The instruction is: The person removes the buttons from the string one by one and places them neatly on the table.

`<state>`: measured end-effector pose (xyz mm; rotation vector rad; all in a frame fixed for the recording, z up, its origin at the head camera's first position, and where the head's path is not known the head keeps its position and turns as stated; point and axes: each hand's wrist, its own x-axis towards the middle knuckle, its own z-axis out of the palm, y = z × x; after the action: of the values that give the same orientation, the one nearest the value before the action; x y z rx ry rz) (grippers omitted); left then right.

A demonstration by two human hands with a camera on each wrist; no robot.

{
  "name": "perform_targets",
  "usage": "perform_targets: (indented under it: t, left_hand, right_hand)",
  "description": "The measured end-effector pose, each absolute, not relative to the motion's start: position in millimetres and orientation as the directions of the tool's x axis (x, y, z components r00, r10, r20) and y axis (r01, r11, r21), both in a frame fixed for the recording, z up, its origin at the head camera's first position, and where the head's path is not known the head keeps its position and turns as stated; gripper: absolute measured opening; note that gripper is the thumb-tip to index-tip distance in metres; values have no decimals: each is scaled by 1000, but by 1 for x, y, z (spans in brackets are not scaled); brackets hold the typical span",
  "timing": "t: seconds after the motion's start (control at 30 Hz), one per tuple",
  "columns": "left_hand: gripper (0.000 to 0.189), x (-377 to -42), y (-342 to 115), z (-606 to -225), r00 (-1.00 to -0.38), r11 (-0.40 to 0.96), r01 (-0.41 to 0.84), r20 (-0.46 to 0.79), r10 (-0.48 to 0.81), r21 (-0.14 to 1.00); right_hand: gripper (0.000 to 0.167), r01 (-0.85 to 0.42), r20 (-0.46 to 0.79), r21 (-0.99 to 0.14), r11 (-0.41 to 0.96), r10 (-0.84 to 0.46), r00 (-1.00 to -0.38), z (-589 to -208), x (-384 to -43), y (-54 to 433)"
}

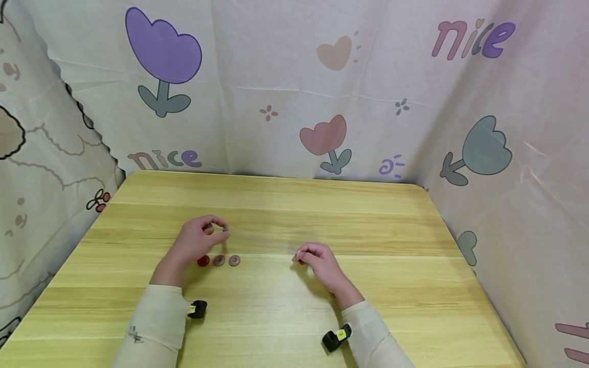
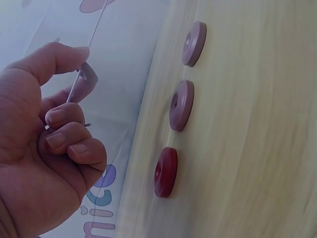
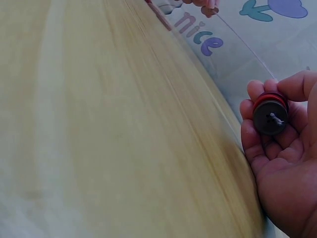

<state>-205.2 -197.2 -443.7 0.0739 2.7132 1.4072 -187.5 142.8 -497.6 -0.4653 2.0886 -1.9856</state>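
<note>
In the head view my left hand [image 1: 195, 239] is over the left part of the table. Its thumb and forefinger pinch a greyish-mauve button [image 2: 89, 75], and a thin pale string [image 2: 97, 22] passes by it. My right hand [image 1: 323, 263], lower and to the right, grips the string's other end. Cradled in its fingers is a small stack of buttons, a dark one [image 3: 270, 118] in front with the string's knot on its face and a red one [image 3: 275, 97] behind. Between both hands the string runs nearly straight.
Under my left wrist a red button [image 1: 203, 260] and two mauve buttons, one in the middle [image 1: 218, 260] and one at the right [image 1: 234, 260], lie in a row on the wooden table [image 1: 276, 317]. A printed cloth [image 1: 257, 51] hangs behind the table's far edge.
</note>
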Motion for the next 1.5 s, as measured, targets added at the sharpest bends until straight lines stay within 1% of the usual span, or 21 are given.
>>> perform_targets:
  t: [0.23,0.4,0.8,1.03,1.33,1.5]
  left_hand:
    - [26,-206,-203,-445,-997,596,19,-26,67,803]
    - [30,-207,-209,-445,-999,600,31,-2,54,799]
    - [37,-202,-223,-438,-1000,621,8,6,6,784]
    - [30,-201,-229,-437,-1000,640,19,29,-6,768]
    - [27,-195,-228,-430,-999,643,35,44,3,765]
    - [23,-191,-225,-425,-997,657,68,65,29,751]
  right_hand:
    - [19,-90,67,-995,42,-377,-924,-495,-187,141]
    - [19,-73,56,-997,33,-370,-927,-494,-186,141]
    - [19,-82,61,-996,42,-367,-928,-495,-187,142]
    - [19,-81,61,-996,41,-367,-928,-496,-188,141]
    - [18,-84,64,-996,39,-363,-930,-496,-187,141]
    - [19,-83,64,-996,37,-360,-931,-496,-187,141]
